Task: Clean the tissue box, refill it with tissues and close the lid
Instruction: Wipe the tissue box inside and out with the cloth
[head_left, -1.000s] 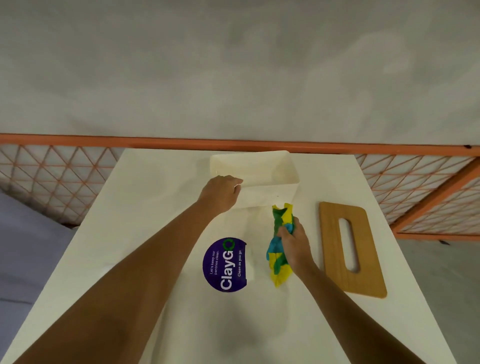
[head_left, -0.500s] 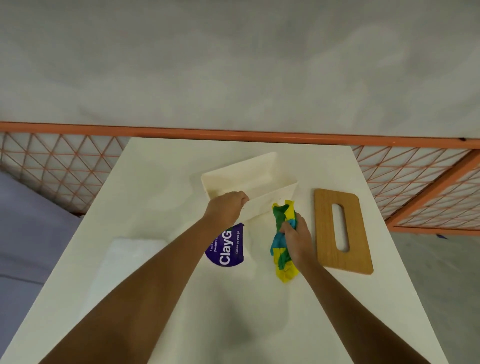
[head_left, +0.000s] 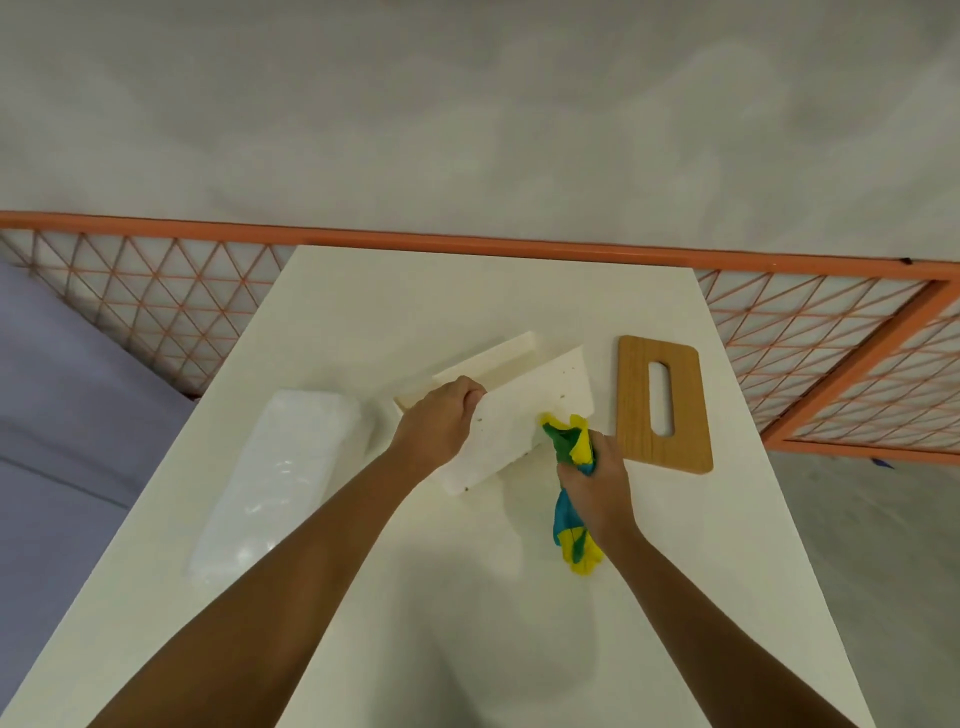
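The cream tissue box is tipped toward me near the table's middle, its speckled long side facing up. My left hand grips the box's near rim and holds it tilted. My right hand clutches a bunched green, yellow and blue cloth, whose tip touches the box's lower right corner. A clear-wrapped pack of white tissues lies flat to the left of the box. The wooden lid with a slot lies flat to the right of the box.
The white table narrows toward the far edge. An orange mesh railing runs behind it and along the right side. Grey floor lies beyond.
My left hand has pulled the box closer and tipped it onto its side. The cloth in my right hand now meets the box. The tissue pack has come fully into view; the round sticker is hidden.
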